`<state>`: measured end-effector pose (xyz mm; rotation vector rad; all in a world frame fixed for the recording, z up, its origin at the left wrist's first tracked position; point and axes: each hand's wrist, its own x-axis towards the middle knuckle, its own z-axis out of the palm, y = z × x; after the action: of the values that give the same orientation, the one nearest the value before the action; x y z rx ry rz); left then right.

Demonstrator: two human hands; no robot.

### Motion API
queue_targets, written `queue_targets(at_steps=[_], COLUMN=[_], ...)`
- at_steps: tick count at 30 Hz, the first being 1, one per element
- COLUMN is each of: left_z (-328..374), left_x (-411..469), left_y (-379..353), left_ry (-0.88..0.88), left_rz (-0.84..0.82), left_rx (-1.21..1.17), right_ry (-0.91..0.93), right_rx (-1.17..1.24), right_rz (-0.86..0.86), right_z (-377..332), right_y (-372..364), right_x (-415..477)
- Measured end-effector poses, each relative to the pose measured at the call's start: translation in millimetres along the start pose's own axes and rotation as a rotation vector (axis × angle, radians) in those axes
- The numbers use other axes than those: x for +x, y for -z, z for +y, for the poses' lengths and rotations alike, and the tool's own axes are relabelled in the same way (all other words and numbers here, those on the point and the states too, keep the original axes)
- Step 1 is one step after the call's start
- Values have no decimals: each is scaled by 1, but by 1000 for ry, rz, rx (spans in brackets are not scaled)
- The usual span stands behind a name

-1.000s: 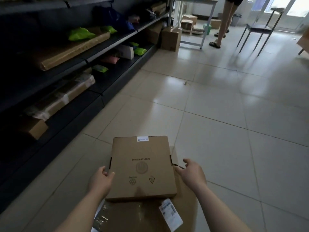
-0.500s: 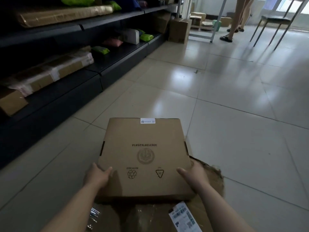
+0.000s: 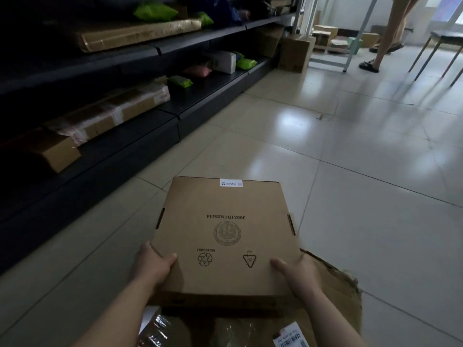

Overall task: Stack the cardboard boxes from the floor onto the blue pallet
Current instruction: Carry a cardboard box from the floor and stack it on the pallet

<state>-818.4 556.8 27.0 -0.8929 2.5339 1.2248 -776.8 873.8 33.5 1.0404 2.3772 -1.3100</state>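
Observation:
A flat square cardboard box (image 3: 225,229) with printed recycling marks and a small white label is held low in front of me. My left hand (image 3: 150,265) grips its near left edge, thumb on top. My right hand (image 3: 298,271) grips the near right edge, thumb on the lid. Beneath it lies a larger, torn cardboard box (image 3: 333,294) wrapped in tape, with a barcode label (image 3: 290,338). The blue pallet is not in view.
Dark shelving (image 3: 175,48) runs along the left, loaded with long cardboard parcels and green bags. A brown box (image 3: 293,55) stands at the shelf's far end. A person's legs (image 3: 385,33) and a chair (image 3: 441,46) are at the back right on the tiled floor (image 3: 350,171).
Both hands went from open beside the box to gripping its near edges. The box now appears larger and closer to me, raised off the torn box below.

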Motion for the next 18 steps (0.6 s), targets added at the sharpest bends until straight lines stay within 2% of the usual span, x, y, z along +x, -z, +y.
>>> queue_targets(at_steps=[7,14,18], left_z=[44,99,111], left_x=[-66,-174,-258], left_y=[142,330,438], left_ry=[109,195,268], left_rz=[86,255,351], left_rx=[-145,-285,-322], right_ry=[78,249,366], right_rx=[-134,-236,-280], right_rz=[-28,-143,-272], right_z=[-124,-279,-355], right_y=[24,74,103], right_x=[-90,-233,-331])
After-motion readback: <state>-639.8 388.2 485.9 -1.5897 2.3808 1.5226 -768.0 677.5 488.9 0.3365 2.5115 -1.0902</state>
